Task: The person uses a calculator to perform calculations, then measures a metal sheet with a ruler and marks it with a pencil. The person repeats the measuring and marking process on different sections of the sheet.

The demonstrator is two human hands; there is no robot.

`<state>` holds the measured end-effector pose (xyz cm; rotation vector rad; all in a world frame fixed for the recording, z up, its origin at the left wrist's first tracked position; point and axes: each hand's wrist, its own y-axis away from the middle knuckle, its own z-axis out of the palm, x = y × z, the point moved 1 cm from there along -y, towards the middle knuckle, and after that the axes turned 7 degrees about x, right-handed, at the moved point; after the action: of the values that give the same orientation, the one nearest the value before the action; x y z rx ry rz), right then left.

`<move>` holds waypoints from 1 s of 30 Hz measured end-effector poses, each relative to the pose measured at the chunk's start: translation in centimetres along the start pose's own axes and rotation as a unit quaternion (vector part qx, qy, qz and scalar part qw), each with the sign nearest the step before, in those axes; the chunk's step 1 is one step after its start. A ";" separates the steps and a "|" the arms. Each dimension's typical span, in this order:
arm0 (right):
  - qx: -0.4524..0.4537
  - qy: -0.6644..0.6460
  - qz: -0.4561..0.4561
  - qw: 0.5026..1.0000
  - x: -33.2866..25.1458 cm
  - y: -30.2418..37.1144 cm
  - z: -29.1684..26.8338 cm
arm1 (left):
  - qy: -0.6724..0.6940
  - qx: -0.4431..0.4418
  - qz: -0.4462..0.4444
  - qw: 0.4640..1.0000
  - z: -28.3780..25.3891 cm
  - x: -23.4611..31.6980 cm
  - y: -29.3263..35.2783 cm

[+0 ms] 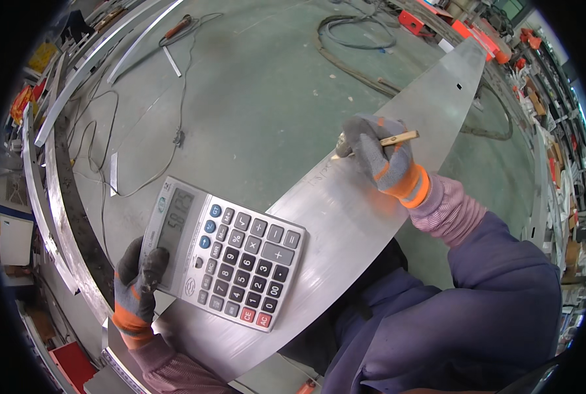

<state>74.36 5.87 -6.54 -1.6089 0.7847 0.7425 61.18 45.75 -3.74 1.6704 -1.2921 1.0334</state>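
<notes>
A long silvery metal sheet (319, 230) stretches from the lower left to the upper right in front of me. My left hand (138, 282), in a grey and orange work glove, grips the display end of a large silver calculator (240, 262), thumb on its face. The calculator is tilted, over the sheet's near left part. My gloved right hand (379, 154) is closed round a short wooden pencil (398, 138), its tip at the sheet's far edge. Beside the tip, faint handwritten marks (320, 176) show on the metal.
Curved metal strips (76, 85) lie along the left. A thin cable (174, 141) and a corded tool with an orange handle (176, 27) rest on the green floor (253, 105). A coiled hose (352, 33) lies beyond the sheet. Crowded shelves (562, 125) line the right side.
</notes>
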 end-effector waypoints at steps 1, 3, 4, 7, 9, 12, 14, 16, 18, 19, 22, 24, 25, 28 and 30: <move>0.007 0.012 -0.039 0.999 0.3 -0.1 -0.1 | -0.016 0.004 -0.004 1.000 0.1 0.0 -0.1; 0.021 -0.042 -0.027 0.999 -0.1 -0.4 -0.4 | -0.049 0.018 -0.016 0.999 0.0 0.2 -0.1; 0.025 -0.073 -0.021 0.997 -0.5 -0.8 -0.1 | -0.030 0.001 0.010 1.000 -0.3 -0.2 -0.1; 0.091 -0.103 -0.055 0.989 -1.6 -1.2 2.8 | -0.014 -0.034 0.066 0.997 -1.2 -0.9 0.2; -0.011 -0.100 0.009 0.995 -2.8 -0.5 2.6 | -0.005 -0.060 0.061 0.996 -1.4 -1.6 -0.5; -0.190 -0.086 0.003 0.978 -3.3 0.5 1.6 | -0.013 -0.058 0.029 0.998 -1.0 -1.1 -1.0; -0.257 0.039 -0.144 0.955 -5.3 0.4 3.6 | 0.009 -0.050 0.037 0.998 -1.3 -1.6 -0.8; -0.295 0.079 -0.221 0.926 -5.7 0.3 4.6 | 0.050 -0.038 0.020 0.998 -1.1 -1.8 -0.3; -0.328 0.097 -0.272 0.900 -5.9 0.6 5.1 | 0.044 -0.037 0.014 0.998 -1.3 -1.7 -0.1; -0.323 0.095 -0.278 0.900 -5.8 0.7 5.1 | 0.026 -0.033 0.018 0.999 -1.2 -1.7 -0.3; -0.350 0.098 -0.278 0.889 -5.9 0.4 4.7 | 0.005 -0.025 0.033 0.999 -0.8 -1.9 -0.9; -0.363 0.080 -0.286 0.884 -5.8 0.3 4.6 | 0.034 -0.023 0.048 0.998 -0.6 -2.2 -0.8; -0.358 0.061 -0.297 0.883 -5.8 0.5 4.7 | 0.035 -0.024 0.043 0.998 -0.7 -2.3 -0.8; -0.343 0.027 -0.306 0.887 -5.7 1.0 5.1 | 0.029 -0.030 0.045 0.998 -1.1 -2.6 -0.8; -0.341 0.020 -0.317 0.885 -5.3 1.0 5.3 | 0.009 -0.041 0.066 0.997 -1.4 -2.7 -0.9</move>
<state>70.16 11.50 -3.65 -2.3463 -0.0464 0.5145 61.44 48.12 -5.76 1.5281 -1.4298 1.0549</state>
